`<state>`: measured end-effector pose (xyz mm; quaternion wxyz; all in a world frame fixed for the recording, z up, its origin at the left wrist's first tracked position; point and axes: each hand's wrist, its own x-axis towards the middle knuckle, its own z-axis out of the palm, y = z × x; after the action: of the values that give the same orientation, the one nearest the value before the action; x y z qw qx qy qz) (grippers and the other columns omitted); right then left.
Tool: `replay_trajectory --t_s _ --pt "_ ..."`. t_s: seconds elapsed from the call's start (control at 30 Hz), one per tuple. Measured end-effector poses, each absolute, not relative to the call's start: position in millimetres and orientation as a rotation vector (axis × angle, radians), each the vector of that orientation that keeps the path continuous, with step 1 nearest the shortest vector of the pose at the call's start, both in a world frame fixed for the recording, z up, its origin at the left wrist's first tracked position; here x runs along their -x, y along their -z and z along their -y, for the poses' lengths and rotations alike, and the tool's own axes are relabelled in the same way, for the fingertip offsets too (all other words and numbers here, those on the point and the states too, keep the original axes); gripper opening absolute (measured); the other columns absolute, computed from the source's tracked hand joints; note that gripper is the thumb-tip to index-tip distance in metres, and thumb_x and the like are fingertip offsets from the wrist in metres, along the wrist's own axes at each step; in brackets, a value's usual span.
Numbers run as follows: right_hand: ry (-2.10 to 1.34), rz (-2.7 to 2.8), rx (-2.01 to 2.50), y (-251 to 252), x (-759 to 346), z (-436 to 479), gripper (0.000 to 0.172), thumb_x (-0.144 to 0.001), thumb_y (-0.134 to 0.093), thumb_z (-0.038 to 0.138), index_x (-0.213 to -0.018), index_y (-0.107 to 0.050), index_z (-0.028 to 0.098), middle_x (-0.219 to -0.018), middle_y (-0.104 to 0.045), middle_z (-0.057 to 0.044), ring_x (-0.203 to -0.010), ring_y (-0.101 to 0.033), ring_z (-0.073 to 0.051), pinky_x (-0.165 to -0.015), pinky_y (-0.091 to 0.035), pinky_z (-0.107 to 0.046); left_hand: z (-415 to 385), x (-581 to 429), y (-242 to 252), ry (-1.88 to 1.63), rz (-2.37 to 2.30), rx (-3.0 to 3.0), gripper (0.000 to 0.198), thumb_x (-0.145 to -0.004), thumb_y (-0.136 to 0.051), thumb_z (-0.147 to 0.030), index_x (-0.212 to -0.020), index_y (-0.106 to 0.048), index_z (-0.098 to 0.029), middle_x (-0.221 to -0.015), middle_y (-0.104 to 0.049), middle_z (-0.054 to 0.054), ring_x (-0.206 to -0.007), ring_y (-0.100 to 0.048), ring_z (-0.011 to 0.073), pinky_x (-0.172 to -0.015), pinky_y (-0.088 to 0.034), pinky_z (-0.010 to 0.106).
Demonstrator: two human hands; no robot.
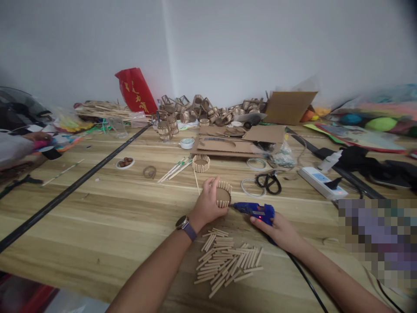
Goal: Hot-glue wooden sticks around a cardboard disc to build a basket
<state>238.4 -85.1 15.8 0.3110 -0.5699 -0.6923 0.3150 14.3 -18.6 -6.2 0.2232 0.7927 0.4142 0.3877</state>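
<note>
My left hand (209, 202) grips a small round cardboard basket (223, 194) with short wooden sticks standing around its rim. In my right hand (282, 228) is a blue glue gun (256, 209) with a small red light showing. Its nozzle points left and meets the basket's right side; whether it touches cannot be made out. Just below the hands lies a loose pile of short wooden sticks (224, 261). A similar stick-walled basket (201, 164) stands on the table beyond my left hand, beside some long thin sticks (174, 170).
Black-handled scissors (269, 183) and a white ring (252, 188) lie to the right, near a white power strip (322, 182). Flat cardboard (224, 145) lies farther back, before several finished little baskets (211, 112). At left, another person's sleeve (14, 148) shows. The glue gun's cord (306, 276) trails toward the front edge.
</note>
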Motion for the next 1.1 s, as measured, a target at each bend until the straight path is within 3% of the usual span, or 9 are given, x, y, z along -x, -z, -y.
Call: replay_trajectory --t_s 0.5,0.67,0.77,0.87,0.97,1.1 --pt "-0.835 1.769 1.529 -18.9 -235.7 87.1 0.047 -0.071 -0.059 0.062 -0.09 -0.073 0.021 -0.088 -0.075 -0.006 -0.084 -0.066 -0.029 -0.081 -0.052 -0.041 18.6 -14.2 3.8 -1.065 -1.156 -2.201 0.1 -0.059 -0.073 -0.017 -0.144 -0.02 -0.018 -0.138 -0.029 0.015 -0.133 -0.032 0.0326 -0.114 -0.029 0.049" --pt "-0.879 1.476 1.609 -14.3 -248.0 82.4 0.044 -0.067 -0.064 0.064 -0.068 -0.066 0.02 -0.061 -0.065 -0.001 -0.061 -0.06 -0.021 -0.06 -0.049 -0.032 17.9 -14.3 5.0 -1.073 -1.16 -2.185 0.101 -0.058 -0.075 -0.018 -0.143 -0.021 -0.016 -0.137 -0.029 0.016 -0.133 -0.032 0.0322 -0.115 -0.028 0.048" --pt "-1.058 1.112 1.568 -13.8 -259.8 76.3 0.045 -0.065 -0.068 0.063 -0.07 -0.063 0.018 -0.05 -0.053 0.003 -0.045 -0.047 -0.012 -0.043 -0.036 -0.025 18.3 -14.3 4.8 -1.068 -1.165 -2.181 0.101 -0.059 -0.074 -0.018 -0.143 -0.02 -0.017 -0.137 -0.029 0.016 -0.132 -0.032 0.0319 -0.115 -0.028 0.048" --pt "-1.282 0.872 1.436 -18.2 -268.8 71.4 0.045 -0.064 -0.073 0.059 -0.075 -0.063 0.016 -0.047 -0.045 0.006 -0.041 -0.039 -0.008 -0.037 -0.028 -0.02 18.6 -14.2 4.6 -1.062 -1.171 -2.181 0.1 -0.059 -0.074 -0.018 -0.143 -0.021 -0.016 -0.137 -0.029 0.016 -0.132 -0.033 0.0316 -0.115 -0.028 0.047" --pt "-1.383 0.762 1.371 -24.0 -274.8 69.0 0.04 -0.064 -0.078 0.052 -0.074 -0.064 0.016 -0.046 -0.046 0.006 -0.041 -0.042 -0.007 -0.036 -0.032 -0.018 18.5 -14.2 5.0 -1.07 -1.164 -2.189 0.099 -0.059 -0.074 -0.017 -0.143 -0.021 -0.015 -0.137 -0.03 0.016 -0.132 -0.033 0.0315 -0.115 -0.028 0.047" --pt "-1.456 0.694 1.411 -27.9 -285.8 67.8 0.027 -0.062 -0.082 0.036 -0.074 -0.066 0.018 -0.061 -0.065 -0.002 -0.052 -0.059 -0.013 -0.049 -0.051 -0.023 18.0 -14.2 5.3 -1.065 -1.17 -2.195 0.1 -0.058 -0.074 -0.017 -0.143 -0.021 -0.016 -0.137 -0.03 0.016 -0.133 -0.033 0.0318 -0.115 -0.028 0.048"
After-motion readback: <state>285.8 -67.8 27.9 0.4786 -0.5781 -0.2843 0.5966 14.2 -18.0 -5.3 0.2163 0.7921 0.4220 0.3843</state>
